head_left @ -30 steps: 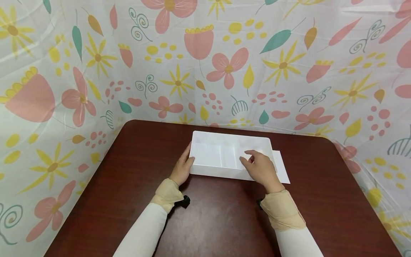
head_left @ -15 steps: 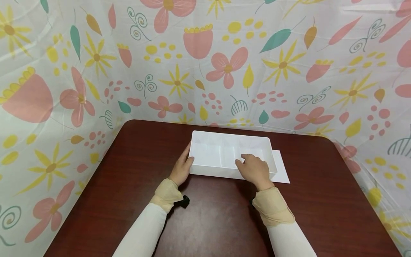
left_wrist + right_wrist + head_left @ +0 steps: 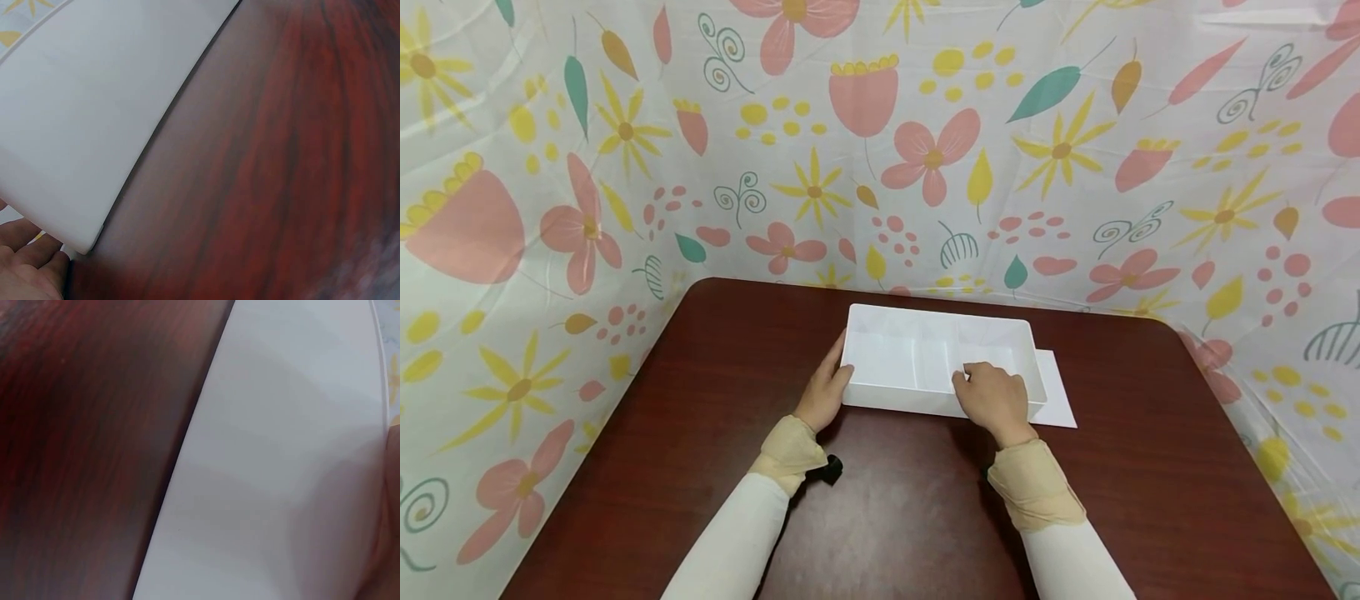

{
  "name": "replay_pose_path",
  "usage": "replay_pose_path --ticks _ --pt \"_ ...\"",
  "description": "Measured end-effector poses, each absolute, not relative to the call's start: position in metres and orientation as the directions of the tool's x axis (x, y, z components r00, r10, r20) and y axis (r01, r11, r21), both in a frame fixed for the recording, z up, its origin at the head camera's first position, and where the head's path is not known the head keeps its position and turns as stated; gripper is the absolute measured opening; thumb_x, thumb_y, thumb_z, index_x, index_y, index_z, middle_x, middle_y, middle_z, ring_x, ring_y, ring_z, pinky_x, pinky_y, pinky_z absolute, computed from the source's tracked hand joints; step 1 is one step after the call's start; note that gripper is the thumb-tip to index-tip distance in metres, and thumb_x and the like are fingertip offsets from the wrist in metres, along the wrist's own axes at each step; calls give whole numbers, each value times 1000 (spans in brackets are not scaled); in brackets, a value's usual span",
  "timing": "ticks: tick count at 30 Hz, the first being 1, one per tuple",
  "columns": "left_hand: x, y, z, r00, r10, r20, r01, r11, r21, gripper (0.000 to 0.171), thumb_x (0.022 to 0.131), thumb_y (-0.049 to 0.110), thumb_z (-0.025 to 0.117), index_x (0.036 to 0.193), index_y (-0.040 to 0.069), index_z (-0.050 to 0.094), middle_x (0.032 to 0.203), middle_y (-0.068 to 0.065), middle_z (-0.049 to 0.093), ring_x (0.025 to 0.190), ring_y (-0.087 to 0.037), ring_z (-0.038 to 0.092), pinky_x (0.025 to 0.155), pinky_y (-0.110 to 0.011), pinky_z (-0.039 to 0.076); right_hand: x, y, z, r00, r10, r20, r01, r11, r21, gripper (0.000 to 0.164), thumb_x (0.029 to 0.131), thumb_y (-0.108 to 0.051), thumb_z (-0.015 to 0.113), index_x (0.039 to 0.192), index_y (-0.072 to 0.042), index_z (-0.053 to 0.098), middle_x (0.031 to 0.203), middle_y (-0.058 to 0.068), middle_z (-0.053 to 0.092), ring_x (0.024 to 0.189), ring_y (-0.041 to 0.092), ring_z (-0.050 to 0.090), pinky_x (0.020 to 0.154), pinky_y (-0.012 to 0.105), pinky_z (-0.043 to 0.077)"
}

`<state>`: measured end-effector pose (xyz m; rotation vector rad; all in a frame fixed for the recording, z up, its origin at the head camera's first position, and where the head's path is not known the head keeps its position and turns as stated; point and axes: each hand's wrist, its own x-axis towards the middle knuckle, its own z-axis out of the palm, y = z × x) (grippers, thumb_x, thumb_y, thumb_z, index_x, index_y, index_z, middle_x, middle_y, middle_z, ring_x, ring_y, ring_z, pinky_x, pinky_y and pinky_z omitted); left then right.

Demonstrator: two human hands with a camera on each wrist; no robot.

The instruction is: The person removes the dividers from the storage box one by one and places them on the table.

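Box (image 3: 902,400): white, open-topped, set lengthwise toward the far side of the table (image 3: 880,500). Two cross dividers show inside. A white card (image 3: 1057,392) lies beside the right end, part of it apparently under the box.

Left hand (image 3: 822,387): holds the box by its left end, thumb at the near corner, fingers along the end wall. Right hand (image 3: 995,398): reaches over the near wall, thumb and fingertips inside, close to the right divider (image 3: 956,350). Whether those fingertips pinch the divider or merely rest by it cannot be told; the back of the hand covers them, and the right wrist view shows little beyond the outer wall.

Judgement on the step, which appears to be work at the divider: the left-hand hold should be firm enough to stop the box sliding, without squeezing the end wall. Any pressure on the divider is best straight and even along its length. Force at the near end alone could skew it. Leaning on the near wall should be avoided; it could bow or tip the box.
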<state>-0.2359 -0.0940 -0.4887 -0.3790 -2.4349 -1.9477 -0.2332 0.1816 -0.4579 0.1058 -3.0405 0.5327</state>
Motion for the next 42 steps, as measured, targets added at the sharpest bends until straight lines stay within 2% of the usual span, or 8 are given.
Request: replay_pose_path --ticks 6,10,17,21,25,32,37,42 --pt "-236 -94 -488 -971 188 148 186 204 961 59 100 13 40 155 16 21 157 -8 25 133 -17 29 108 -51 29 -233 182 -460 -992 -54 117 -90 940 -328 38 95 -32 42 92 -13 75 77 10 71 72 32 61 66 49 41" --pt "-243 -95 -500 -971 187 152 188 194 963 59 100 14 41 155 20 21 157 -5 25 133 -17 29 108 -51 29 -234 181 -462 -988 -44 146 -90 941 -327 40 96 -33 41 73 -15 69 65 6 66 65 28 59 64 48 40" --pt "-255 -95 -522 -975 176 133 170 217 961 60 100 24 41 154 37 19 155 6 25 129 -15 34 105 -48 34 -232 180 -464 -976 -28 215 -103 932 -348 41 98 -36 41 95 -13 75 71 8 70 67 29 60 64 47 38" --pt "-255 -95 -524 -975 174 139 176 219 960 60 99 27 41 153 40 19 156 7 24 131 -14 31 107 -48 32 -232 181 -465 -964 -17 267 -119 921 -372 42 99 -37 42 105 -11 75 81 12 73 74 32 62 65 47 38" --pt "-255 -95 -522 -973 180 142 178 203 963 59 100 24 41 154 37 19 156 5 24 129 -16 34 105 -49 34 -231 181 -465 -953 -9 303 -138 904 -405 43 99 -38 45 111 -8 74 86 12 74 78 32 63 68 47 38" --pt "-235 -95 -485 -970 198 140 178 189 966 59 100 11 39 156 15 18 156 -9 25 128 -20 36 105 -48 33 -230 183 -464 -948 -26 318 -173 878 -446 43 92 -35 54 118 -4 70 82 9 72 73 26 61 69 46 38" --pt "-234 -95 -486 -971 196 138 176 190 966 59 101 11 40 155 16 19 156 -8 26 124 -21 40 103 -49 36 -230 183 -465 -948 -29 317 -181 869 -461 41 93 -29 51 119 -3 69 81 11 73 77 28 63 69 44 37" --pt "-234 -94 -487 -972 190 141 179 203 963 59 100 12 40 155 17 20 156 -8 26 126 -20 39 104 -49 36 -229 185 -464 -949 -19 316 -186 840 -510 39 94 -27 50 119 -2 68 99 17 73 95 32 62 81 50 41"
